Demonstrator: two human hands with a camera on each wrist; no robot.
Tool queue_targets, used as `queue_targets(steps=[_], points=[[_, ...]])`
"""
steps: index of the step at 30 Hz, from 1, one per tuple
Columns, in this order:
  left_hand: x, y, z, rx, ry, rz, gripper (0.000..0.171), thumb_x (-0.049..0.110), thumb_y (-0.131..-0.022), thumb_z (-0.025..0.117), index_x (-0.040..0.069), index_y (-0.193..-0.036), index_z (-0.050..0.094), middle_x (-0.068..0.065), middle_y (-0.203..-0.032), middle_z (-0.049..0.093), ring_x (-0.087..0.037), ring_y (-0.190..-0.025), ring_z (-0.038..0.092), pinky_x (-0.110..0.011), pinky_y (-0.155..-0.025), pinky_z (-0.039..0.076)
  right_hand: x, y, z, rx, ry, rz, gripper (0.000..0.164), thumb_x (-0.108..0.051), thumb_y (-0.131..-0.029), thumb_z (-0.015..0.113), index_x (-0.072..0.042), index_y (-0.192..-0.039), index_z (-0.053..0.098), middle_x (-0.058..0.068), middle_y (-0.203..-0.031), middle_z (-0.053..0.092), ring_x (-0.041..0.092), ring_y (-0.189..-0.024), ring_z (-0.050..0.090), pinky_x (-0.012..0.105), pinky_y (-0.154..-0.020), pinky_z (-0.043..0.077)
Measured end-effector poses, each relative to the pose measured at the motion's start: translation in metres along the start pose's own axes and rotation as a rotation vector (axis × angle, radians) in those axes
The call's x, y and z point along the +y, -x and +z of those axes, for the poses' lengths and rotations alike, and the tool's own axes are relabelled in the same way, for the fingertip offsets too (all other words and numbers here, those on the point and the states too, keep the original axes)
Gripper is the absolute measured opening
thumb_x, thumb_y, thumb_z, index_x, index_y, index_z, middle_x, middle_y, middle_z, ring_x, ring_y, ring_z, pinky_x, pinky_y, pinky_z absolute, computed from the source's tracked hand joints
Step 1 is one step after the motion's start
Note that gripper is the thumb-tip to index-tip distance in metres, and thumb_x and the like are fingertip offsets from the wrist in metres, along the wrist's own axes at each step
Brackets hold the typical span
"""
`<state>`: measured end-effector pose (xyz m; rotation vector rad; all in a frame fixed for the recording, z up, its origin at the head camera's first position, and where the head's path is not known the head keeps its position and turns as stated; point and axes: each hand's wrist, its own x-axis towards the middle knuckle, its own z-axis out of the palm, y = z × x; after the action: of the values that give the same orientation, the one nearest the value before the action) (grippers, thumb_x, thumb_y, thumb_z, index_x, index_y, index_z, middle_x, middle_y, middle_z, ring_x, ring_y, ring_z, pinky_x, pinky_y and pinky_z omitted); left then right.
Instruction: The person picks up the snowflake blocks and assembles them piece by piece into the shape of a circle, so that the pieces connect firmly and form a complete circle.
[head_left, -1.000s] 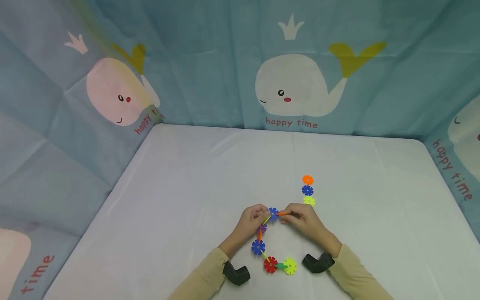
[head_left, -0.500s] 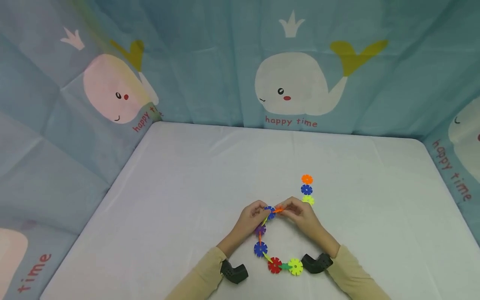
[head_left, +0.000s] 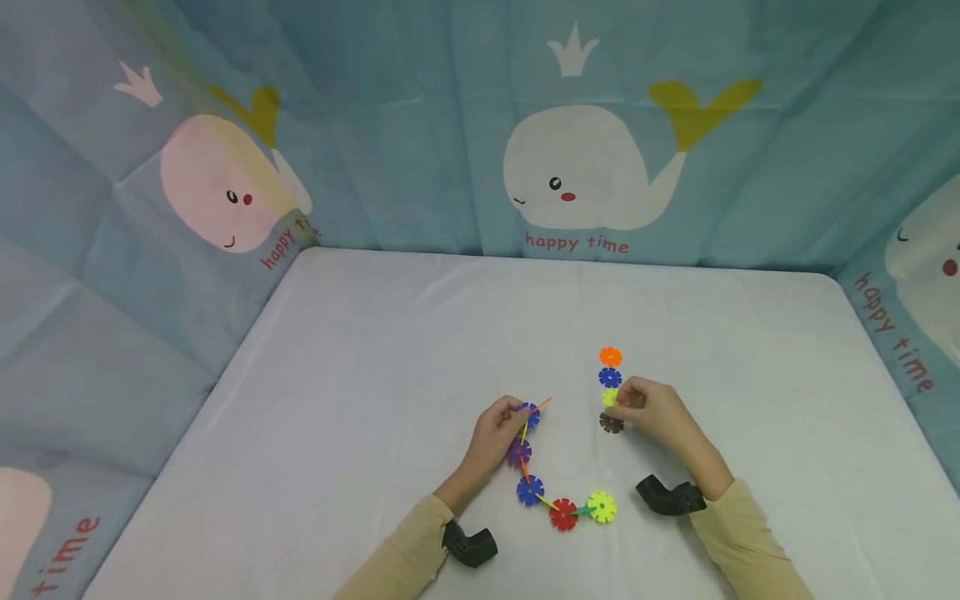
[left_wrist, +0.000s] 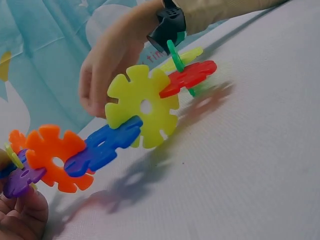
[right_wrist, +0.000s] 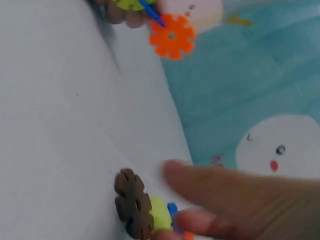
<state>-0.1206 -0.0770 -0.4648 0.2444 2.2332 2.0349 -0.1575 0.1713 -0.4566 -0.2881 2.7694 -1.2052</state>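
My left hand (head_left: 495, 429) pinches the far end of a chain of slotted plastic flower discs, close to a blue disc (head_left: 532, 414) and a purple disc (head_left: 519, 452). At that end an orange disc (right_wrist: 162, 40) sticks out freely. The chain curves toward me through another blue disc (head_left: 530, 491) and a red disc (head_left: 564, 514) to a yellow disc (head_left: 602, 507). My right hand (head_left: 654, 407) is over a column of loose discs, fingertips right at a yellow-green one (head_left: 609, 397) and a brown one (head_left: 611, 422). Its thumb and fingers are apart in the right wrist view.
Beyond the right hand, a loose blue disc (head_left: 610, 377) and an orange disc (head_left: 611, 357) continue the column on the white table (head_left: 375, 375). A blue whale-print curtain (head_left: 420, 167) rises at the back and sides. Each wrist wears a black camera (head_left: 471, 546).
My right hand has let go of the orange disc at the chain's end and moved right to the loose discs. The brown disc now shows. The left hand keeps its hold, shifting slightly.
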Motion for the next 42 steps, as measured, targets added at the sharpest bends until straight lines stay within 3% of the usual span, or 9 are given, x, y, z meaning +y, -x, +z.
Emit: queue_targets(steps=[2, 5, 10, 15, 21, 26, 34, 38, 42], points=[[0.0, -0.001, 0.001, 0.002, -0.003, -0.001, 0.014, 0.007, -0.09, 0.053, -0.006, -0.089, 0.056, 0.003, -0.064, 0.044, -0.006, -0.055, 0.036, -0.018, -0.051, 0.032, -0.006, 0.002, 0.0, -0.092, 0.067, 0.031, 0.024, -0.013, -0.072, 0.074, -0.006, -0.075, 0.052, 0.001, -0.067, 0.049, 0.017, -0.062, 0.045, 0.03, -0.054, 0.037], [0.001, -0.002, 0.001, -0.007, -0.013, 0.013, 0.014, 0.007, -0.089, 0.054, -0.007, -0.089, 0.057, 0.002, -0.065, 0.045, -0.007, -0.056, 0.037, -0.018, -0.053, 0.033, -0.01, 0.003, 0.003, -0.151, 0.129, 0.044, 0.027, -0.01, -0.069, 0.076, -0.004, -0.077, 0.05, 0.002, -0.067, 0.045, 0.017, -0.062, 0.042, 0.03, -0.055, 0.035], [0.002, -0.002, 0.002, -0.04, -0.024, 0.003, 0.014, 0.005, -0.088, 0.055, -0.008, -0.087, 0.057, 0.002, -0.062, 0.043, -0.005, -0.053, 0.035, -0.018, -0.051, 0.032, -0.011, 0.005, 0.002, -0.213, 0.095, 0.051, 0.019, -0.005, -0.071, 0.072, -0.004, -0.073, 0.053, 0.001, -0.065, 0.046, 0.016, -0.061, 0.042, 0.029, -0.054, 0.036], [0.004, -0.001, 0.001, -0.05, -0.026, 0.007, 0.014, 0.005, -0.088, 0.055, -0.009, -0.087, 0.056, 0.002, -0.061, 0.042, -0.005, -0.051, 0.034, -0.018, -0.049, 0.03, -0.017, 0.005, 0.004, -0.23, 0.072, 0.014, 0.016, 0.0, -0.074, 0.068, -0.006, -0.069, 0.053, 0.001, -0.07, 0.047, 0.016, -0.064, 0.044, 0.029, -0.055, 0.038], [0.003, -0.001, 0.002, -0.078, 0.001, -0.006, 0.016, 0.005, -0.09, 0.052, -0.01, -0.09, 0.056, 0.0, -0.064, 0.044, -0.009, -0.055, 0.037, -0.019, -0.052, 0.032, -0.025, 0.01, 0.008, -0.251, 0.123, 0.075, 0.017, 0.003, -0.073, 0.068, -0.004, -0.078, 0.053, 0.002, -0.066, 0.049, 0.015, -0.061, 0.046, 0.029, -0.056, 0.041], [0.003, 0.0, 0.001, -0.073, 0.0, -0.02, 0.016, 0.005, -0.09, 0.052, -0.01, -0.091, 0.056, 0.0, -0.065, 0.043, -0.012, -0.058, 0.037, -0.02, -0.054, 0.032, -0.024, 0.012, 0.009, -0.273, 0.08, 0.097, 0.012, 0.002, -0.076, 0.066, -0.003, -0.077, 0.054, 0.002, -0.065, 0.049, 0.016, -0.06, 0.046, 0.029, -0.056, 0.04], [0.002, 0.0, 0.001, -0.074, -0.004, -0.008, 0.015, 0.005, -0.09, 0.053, -0.01, -0.09, 0.056, 0.0, -0.066, 0.045, -0.01, -0.058, 0.038, -0.02, -0.054, 0.034, -0.024, 0.013, 0.011, -0.347, 0.133, 0.047, 0.029, -0.003, -0.062, 0.077, -0.007, -0.073, 0.051, 0.002, -0.065, 0.043, 0.016, -0.062, 0.041, 0.029, -0.055, 0.035], [0.001, -0.001, 0.001, -0.089, -0.011, 0.003, 0.016, 0.006, -0.09, 0.053, -0.01, -0.091, 0.057, 0.002, -0.064, 0.044, -0.008, -0.055, 0.037, -0.019, -0.052, 0.033, -0.017, 0.009, 0.014, -0.334, 0.031, -0.032, 0.022, -0.005, -0.067, 0.076, -0.007, -0.068, 0.054, -0.001, -0.062, 0.044, 0.014, -0.059, 0.043, 0.026, -0.052, 0.037], [0.002, -0.001, 0.001, -0.098, -0.026, 0.005, 0.016, 0.007, -0.09, 0.054, -0.008, -0.089, 0.058, 0.003, -0.061, 0.042, -0.006, -0.054, 0.036, -0.018, -0.051, 0.032, -0.007, 0.002, 0.023, -0.242, -0.272, -0.039, 0.018, -0.012, -0.074, 0.073, -0.002, -0.081, 0.06, 0.002, -0.059, 0.049, 0.016, -0.051, 0.051, 0.027, -0.048, 0.044]])
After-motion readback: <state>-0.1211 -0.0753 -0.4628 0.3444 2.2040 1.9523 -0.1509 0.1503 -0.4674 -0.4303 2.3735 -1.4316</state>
